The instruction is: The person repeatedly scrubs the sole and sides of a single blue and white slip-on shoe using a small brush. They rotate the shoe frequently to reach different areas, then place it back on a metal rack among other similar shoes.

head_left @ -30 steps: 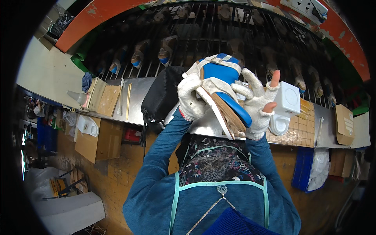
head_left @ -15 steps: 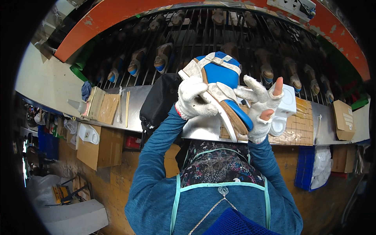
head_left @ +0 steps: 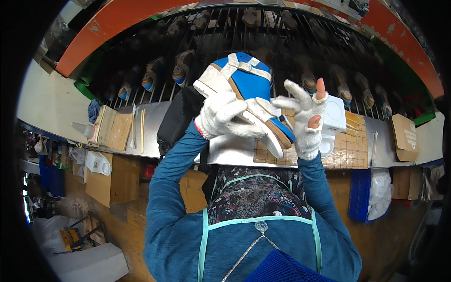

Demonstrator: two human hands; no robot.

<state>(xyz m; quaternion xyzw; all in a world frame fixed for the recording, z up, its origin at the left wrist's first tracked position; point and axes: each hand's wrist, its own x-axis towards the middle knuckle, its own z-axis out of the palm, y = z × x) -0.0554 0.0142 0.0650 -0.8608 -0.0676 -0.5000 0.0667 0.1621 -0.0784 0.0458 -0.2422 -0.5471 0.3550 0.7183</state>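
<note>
Over one shiny metal bench [head_left: 230,150], I see a white-strapped sandal [head_left: 260,108] on a blue foot-shaped form [head_left: 252,88], its long axis slanting, toe pointing to the near right. White-gloved left hand [head_left: 224,117] grips its side; white-gloved right hand [head_left: 305,120] is spread wide beside it.

This looks like a shoemaking workshop or factory: across the upper part of the frame, rows of shoes [head_left: 182,67] sit on parallel metal rods [head_left: 164,94] bordered by chipped orange panels [head_left: 94,35], and at the centre a white-strapped sandal [head_left: 260,109] is fitted around a blue foot-shaped form [head_left: 251,84]. A metal-topped work counter [head_left: 230,151] crosses the middle, bearing thin sticks [head_left: 142,131] at left and a white container [head_left: 334,115] at right, with a cardboard box [head_left: 98,182] lower left and a blue crate [head_left: 360,195] lower right.
</note>
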